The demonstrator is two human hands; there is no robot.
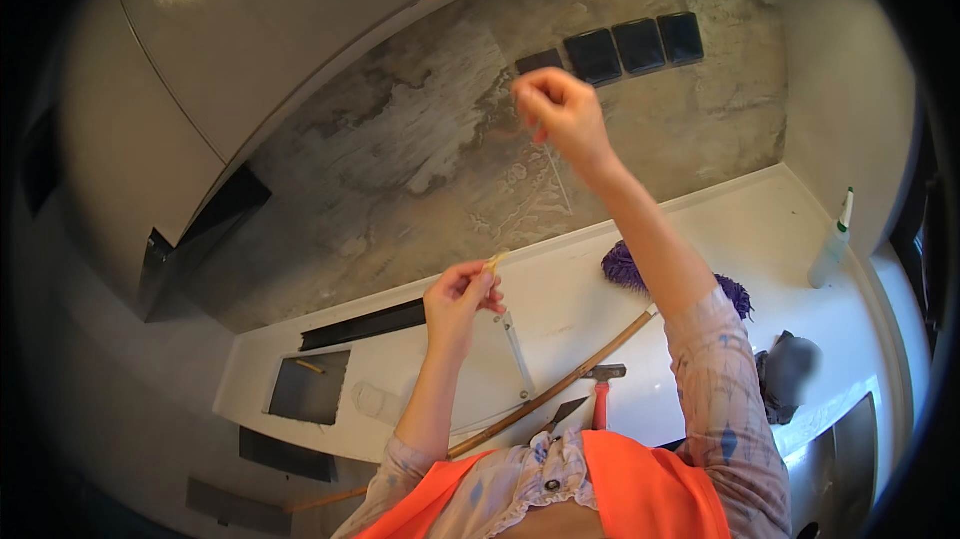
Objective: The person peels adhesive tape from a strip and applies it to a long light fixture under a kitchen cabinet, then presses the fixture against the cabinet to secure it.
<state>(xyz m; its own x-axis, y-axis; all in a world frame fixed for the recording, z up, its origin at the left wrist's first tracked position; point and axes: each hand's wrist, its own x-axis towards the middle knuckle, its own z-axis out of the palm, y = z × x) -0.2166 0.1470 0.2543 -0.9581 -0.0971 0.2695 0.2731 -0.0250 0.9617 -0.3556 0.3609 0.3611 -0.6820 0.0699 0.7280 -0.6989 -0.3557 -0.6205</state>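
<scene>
My left hand [462, 301] is raised over the counter, fingers pinched on a small yellow strip [494, 262] whose exact kind is too small to tell. Higher up and to the right, my right hand [563, 111] is lifted before the stained grey-brown wall [420, 159], just below the dark square panels [617, 47]. Its fingers are closed, and I cannot make out what they hold. A thin pale line [558, 179] runs down below this hand; whether it hangs from the fingers or lies on the wall is unclear.
The white counter [770, 224] carries a purple fluffy duster [624, 267], a long wooden stick [570, 376], a hammer [602, 394], a dark scraper blade [566, 412], and a spray bottle [832, 244] at right. A rectangular cutout [308, 389] opens at left. Cabinets [250, 19] overhang the upper left.
</scene>
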